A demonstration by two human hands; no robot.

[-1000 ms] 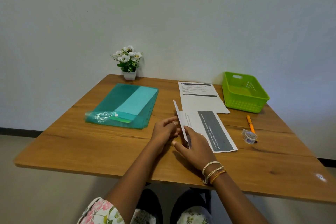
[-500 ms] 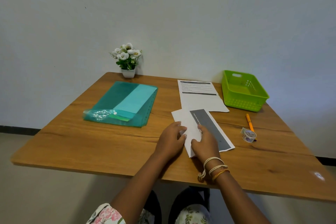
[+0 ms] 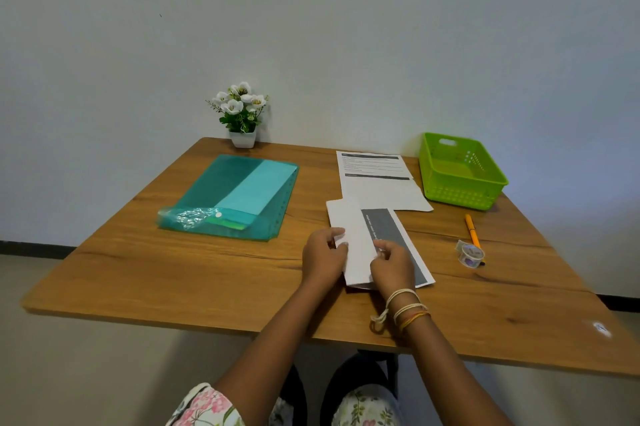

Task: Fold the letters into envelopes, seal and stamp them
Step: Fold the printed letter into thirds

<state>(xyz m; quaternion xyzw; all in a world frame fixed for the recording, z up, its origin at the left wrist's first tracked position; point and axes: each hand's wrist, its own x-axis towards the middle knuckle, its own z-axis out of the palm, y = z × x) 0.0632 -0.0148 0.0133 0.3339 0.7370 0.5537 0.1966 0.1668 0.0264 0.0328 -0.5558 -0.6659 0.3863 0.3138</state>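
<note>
A letter (image 3: 360, 245) is being folded lengthwise on the wooden table (image 3: 173, 266), just in front of the second printed sheet (image 3: 377, 183), which lies flat and unfolded at the far edge. The white flap has been laid over the left part of the letter, and a dark grey printed band is left showing to its right. The left hand (image 3: 323, 254) is placed on the flap's left edge, with the fingers curled lightly onto the paper; whether the edge is pinched or only pressed cannot be told. The right hand (image 3: 391, 264) is set on the flap's right edge, near the grey band, with its fingertips bent down against the paper. The step in hand is judged to be the creasing of the first fold; no envelope has yet been filled, sealed or stamped. A firm pass along the crease is called for next, then a further fold so that the letter fits an envelope, presumably to be taken from the teal plastic folder (image 3: 235, 197) lying well to the left of the letter. To the right of the letter, a small tape roll (image 3: 470, 254) and an orange pen (image 3: 471, 228) are seen close together, and a green basket (image 3: 460, 176) stands beyond them, beside the second sheet.
</note>
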